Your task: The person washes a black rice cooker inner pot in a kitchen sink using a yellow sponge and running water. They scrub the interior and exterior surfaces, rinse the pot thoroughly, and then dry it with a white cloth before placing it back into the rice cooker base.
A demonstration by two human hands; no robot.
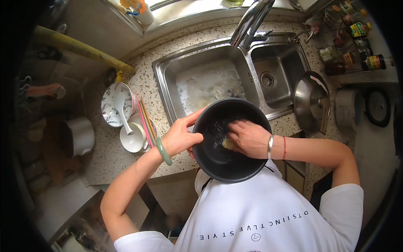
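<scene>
Scrubbing out the black pot over the counter edge

Left hand (179,136) has its fingers clamped on the rim of the black pot (218,161), which sits just right of those fingers, in front of the sink (168,71). Right hand (248,138) is down inside it, fingers curled around a yellowish sponge (228,144) pressed to the pot's inner wall. 1 basin (201,80) beyond holds sudsy water; the other (279,67) looks dry.
</scene>
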